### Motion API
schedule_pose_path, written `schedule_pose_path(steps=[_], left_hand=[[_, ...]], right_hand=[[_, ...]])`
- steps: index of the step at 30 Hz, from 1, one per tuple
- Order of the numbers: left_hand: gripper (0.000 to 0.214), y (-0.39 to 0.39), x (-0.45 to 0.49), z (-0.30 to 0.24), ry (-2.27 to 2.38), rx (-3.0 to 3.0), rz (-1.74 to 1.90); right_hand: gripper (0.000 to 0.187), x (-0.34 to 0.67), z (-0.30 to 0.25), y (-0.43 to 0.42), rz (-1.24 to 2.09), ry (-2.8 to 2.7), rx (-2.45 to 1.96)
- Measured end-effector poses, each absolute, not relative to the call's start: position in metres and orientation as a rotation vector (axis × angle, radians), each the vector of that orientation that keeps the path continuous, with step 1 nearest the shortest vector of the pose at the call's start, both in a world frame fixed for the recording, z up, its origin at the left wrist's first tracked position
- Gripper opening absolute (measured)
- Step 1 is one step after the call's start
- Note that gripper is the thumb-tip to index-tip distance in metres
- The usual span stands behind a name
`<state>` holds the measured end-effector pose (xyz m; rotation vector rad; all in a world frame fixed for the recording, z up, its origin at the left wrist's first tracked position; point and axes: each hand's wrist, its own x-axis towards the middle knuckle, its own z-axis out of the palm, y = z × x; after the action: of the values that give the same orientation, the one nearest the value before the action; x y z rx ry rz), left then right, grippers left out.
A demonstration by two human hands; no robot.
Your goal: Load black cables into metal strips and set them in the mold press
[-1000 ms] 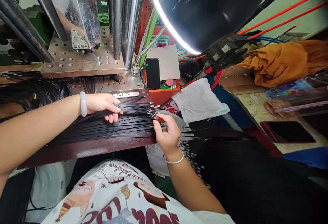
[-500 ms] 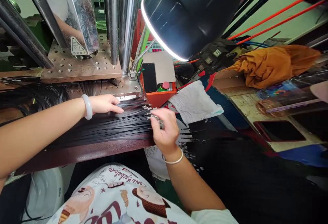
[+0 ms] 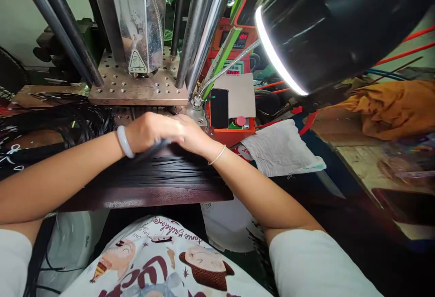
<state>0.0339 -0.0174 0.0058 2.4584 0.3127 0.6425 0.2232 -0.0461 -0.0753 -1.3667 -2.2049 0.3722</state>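
My left hand [image 3: 147, 131] and my right hand [image 3: 194, 136] meet above the table's back half, just in front of the metal press base. My left hand, with a pale bangle at its wrist, curls over a motion-blurred bundle of black cables [image 3: 154, 147]. That bundle runs down and left from between the hands. The fingers of my right hand are closed at the bundle's right end and partly hidden behind my left. More thin black cables [image 3: 180, 170] lie side by side across the dark red table [image 3: 142, 197] below the hands.
Behind the hands stands a press with a drilled metal plate [image 3: 137, 97] and upright rods. A coiled cable heap [image 3: 81, 122] is at left. On the right are a phone [image 3: 219, 108], a red button [image 3: 241, 121], a white cloth [image 3: 287, 149] and a black lamp [image 3: 333, 29] overhead.
My right hand has moved left and up from the cable ends to meet my left hand. Both now hold a lifted bundle. The view has shifted left, and the connector ends on the table no longer show.
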Motion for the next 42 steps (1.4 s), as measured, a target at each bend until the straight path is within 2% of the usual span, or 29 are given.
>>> schedule_pose_path(steps=[3, 5, 9, 12, 14, 16, 18, 20, 25, 29, 31, 34, 36, 39, 42], left_hand=[[0.029, -0.008, 0.026, 0.007, 0.778, 2.247, 0.897], [0.03, -0.004, 0.023, 0.005, 0.902, 2.171, 0.903], [0.027, 0.001, 0.024, -0.015, 0.884, 2.247, 0.717], [0.027, 0.002, 0.026, -0.028, 0.854, 2.294, 0.688], [0.029, 0.001, 0.026, -0.03, 0.888, 2.249, 0.695], [0.03, 0.0, 0.025, -0.027, 0.93, 2.185, 0.68], [0.03, -0.002, 0.024, -0.023, 0.935, 2.156, 0.68], [0.032, -0.004, 0.023, -0.02, 0.882, 2.177, 0.7], [0.025, -0.006, 0.025, -0.028, 0.74, 2.39, 0.694], [0.023, -0.021, 0.027, -0.034, 0.744, 2.603, 0.812], [0.023, -0.034, 0.027, -0.033, 0.75, 2.726, 0.804], [0.024, -0.053, 0.026, -0.03, 0.636, 2.861, 0.731], [0.025, -0.059, 0.025, -0.032, 0.549, 2.834, 0.854], [0.025, -0.055, 0.024, -0.044, 0.525, 2.659, 1.032], [0.027, -0.046, 0.024, -0.06, 0.538, 2.65, 0.894]], right_hand=[[0.024, 0.227, -0.079, -0.043, 0.341, -2.416, -1.567], [0.021, 0.229, -0.079, -0.053, 0.341, -2.461, -1.539], [0.019, 0.229, -0.076, -0.08, 0.526, -2.43, -1.402], [0.019, 0.228, -0.074, -0.081, 0.65, -2.132, -1.416], [0.029, 0.226, -0.075, -0.073, 0.68, -1.871, -1.382], [0.039, 0.221, -0.078, -0.063, 0.867, -1.717, -1.261], [0.036, 0.216, -0.08, -0.058, 1.126, -1.63, -1.16], [0.028, 0.211, -0.08, -0.058, 1.214, -1.565, -1.18], [0.018, 0.21, -0.072, -0.07, 0.91, -1.699, -1.407], [0.018, 0.22, -0.065, -0.083, 0.42, -2.053, -1.554], [0.016, 0.226, -0.064, -0.093, 0.264, -2.104, -1.488], [0.014, 0.232, -0.068, -0.106, 0.346, -2.032, -1.21], [0.012, 0.234, -0.073, -0.111, 0.429, -1.971, -1.062], [0.01, 0.233, -0.081, -0.113, 0.442, -1.958, -1.007], [0.01, 0.231, -0.084, -0.112, 0.361, -1.986, -1.01]])
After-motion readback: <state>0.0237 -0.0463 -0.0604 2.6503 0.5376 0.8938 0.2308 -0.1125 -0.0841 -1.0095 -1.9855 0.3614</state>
